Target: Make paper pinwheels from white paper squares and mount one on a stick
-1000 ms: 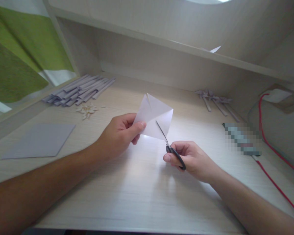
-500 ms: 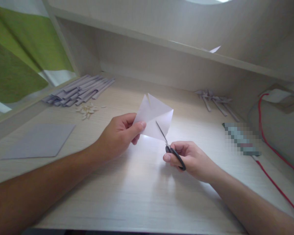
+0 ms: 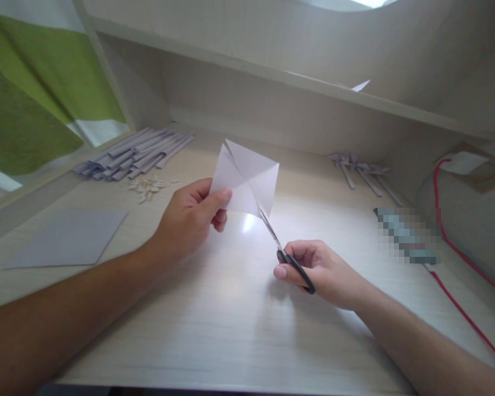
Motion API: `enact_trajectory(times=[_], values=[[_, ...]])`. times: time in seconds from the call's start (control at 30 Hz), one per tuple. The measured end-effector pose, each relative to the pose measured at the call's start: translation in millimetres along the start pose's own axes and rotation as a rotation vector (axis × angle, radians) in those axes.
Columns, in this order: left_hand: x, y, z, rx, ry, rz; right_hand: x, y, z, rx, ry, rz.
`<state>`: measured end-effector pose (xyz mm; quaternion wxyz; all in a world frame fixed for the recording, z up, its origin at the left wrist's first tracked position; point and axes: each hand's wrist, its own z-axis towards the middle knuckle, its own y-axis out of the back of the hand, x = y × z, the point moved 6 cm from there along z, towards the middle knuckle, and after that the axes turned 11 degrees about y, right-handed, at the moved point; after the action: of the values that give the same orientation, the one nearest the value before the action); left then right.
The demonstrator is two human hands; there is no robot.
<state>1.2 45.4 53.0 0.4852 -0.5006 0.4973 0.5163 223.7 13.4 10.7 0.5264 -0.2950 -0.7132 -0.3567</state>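
A small square of white paper (image 3: 247, 179) is pinched at its left corner between the thumb and fingers of my left hand (image 3: 200, 206), raised above the desk. One slit runs inward from its top corner, and another cut line shows at its lower edge. My right hand (image 3: 313, 269) grips a pair of scissors (image 3: 289, 258) by the black handles. The scissor tips are at the lower edge of the paper, beside that cut; the blades look nearly closed.
Rolled paper tubes (image 3: 136, 154) lie in a heap at back left, with small cream pieces (image 3: 146, 187) in front. A paper stack (image 3: 66, 236) is at left. Paper pinwheel shapes (image 3: 357, 165) lie at back right. A blurred-out flat object (image 3: 406, 236) and red cable (image 3: 466, 322) are at right.
My left hand has moved the paper up and left, away from the scissors. The blades, earlier reaching far across the paper, now meet only its lower edge. My right hand has barely moved.
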Motion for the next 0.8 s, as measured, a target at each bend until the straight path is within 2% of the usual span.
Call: enact_trajectory(times=[0.2, 0.53, 0.63, 0.8], values=[[3, 2.3, 3, -0.013, 0.021, -0.067, 0, 1, 0, 0.005, 0.007, -0.007], [1, 7.2, 3, -0.088, -0.010, -0.053, 6, 3, 1, -0.034, 0.036, -0.054], [0, 3.1, 1, -0.043, -0.022, 0.035, 4, 11, 4, -0.114, 0.091, -0.086], [1, -8.1, -4, 0.099, -0.024, 0.142, -3, 28, 6, -0.328, 0.178, -0.014]])
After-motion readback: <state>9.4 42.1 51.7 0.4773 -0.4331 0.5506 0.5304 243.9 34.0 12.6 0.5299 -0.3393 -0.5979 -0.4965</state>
